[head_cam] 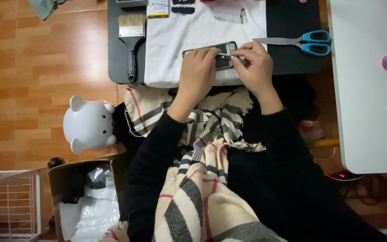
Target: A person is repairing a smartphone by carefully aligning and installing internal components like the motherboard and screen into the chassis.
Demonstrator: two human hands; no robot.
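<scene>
**Both hands on the opened phone**

We're looking straight down at the dark bench point(292, 62), where a white cloth point(180, 40) is spread. On it lies a phone point(224, 54) with its back off and the insides showing. Our left hand point(196, 74) lies flat over its near end, pinning it down. Our right hand point(255, 65) pinches something small at the phone's upper edge; what exactly, we can't tell. By our reading the work is midway: the phone is open, and loose parts sit at the cloth's far end. A paintbrush point(131, 40) rests to the left, blue-handled scissors point(298, 42) to the right, both untouched. A checked scarf point(202, 148) drapes our lap.
</scene>
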